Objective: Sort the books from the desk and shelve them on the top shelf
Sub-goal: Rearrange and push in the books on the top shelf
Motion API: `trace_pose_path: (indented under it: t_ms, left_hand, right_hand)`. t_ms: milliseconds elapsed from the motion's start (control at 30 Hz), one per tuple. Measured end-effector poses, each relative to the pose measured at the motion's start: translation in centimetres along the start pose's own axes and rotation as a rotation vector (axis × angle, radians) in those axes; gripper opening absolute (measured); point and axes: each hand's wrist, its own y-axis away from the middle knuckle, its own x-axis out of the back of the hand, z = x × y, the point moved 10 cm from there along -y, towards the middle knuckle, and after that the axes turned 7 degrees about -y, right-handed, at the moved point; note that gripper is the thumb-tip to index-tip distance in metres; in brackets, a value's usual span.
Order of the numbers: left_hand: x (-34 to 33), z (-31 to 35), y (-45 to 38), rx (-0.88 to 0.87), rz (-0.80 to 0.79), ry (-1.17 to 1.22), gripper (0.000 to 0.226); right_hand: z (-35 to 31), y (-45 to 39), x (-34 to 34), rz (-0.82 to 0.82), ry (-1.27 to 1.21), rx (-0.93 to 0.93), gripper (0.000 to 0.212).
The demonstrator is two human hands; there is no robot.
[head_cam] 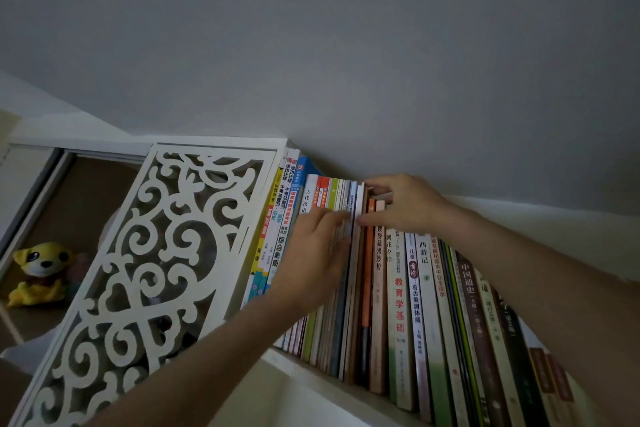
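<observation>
Books, long upright row of colourful paperback spines [398, 288], already filling white top shelf [294, 362]. Right hand [401, 204] pinching thin white-spined book [358, 211] at 12 o'clock; left hand [311, 253] pressing flat, parting neighbours. Desk unseen; remainder unknowable.

two hands: left hand [313, 255] and right hand [403, 203]. one row of books [401, 291], too many and too tightly packed to count. one yellow plush toy [40, 274] left of the hands.

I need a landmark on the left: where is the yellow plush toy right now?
In the head view the yellow plush toy sits at the far left, in a brown-backed compartment left of the white carved panel, away from both hands and the books.
</observation>
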Motion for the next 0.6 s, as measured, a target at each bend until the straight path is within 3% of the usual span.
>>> trace_pose_path:
  t_ms: [233, 600]
  left_hand:
    - [-1.7, -0.8, -5.5, -0.027, -0.118, -0.189, 0.046]
    - [-2.3, -0.6, -7.0, -0.028, -0.164, -0.214, 0.046]
  right_hand:
    - [0.1, -0.4, 0.2, -0.030, 0.016, 0.033, 0.060]
    - [0.7, -0.9, 0.7, 0.010, 0.140, 0.073, 0.063]
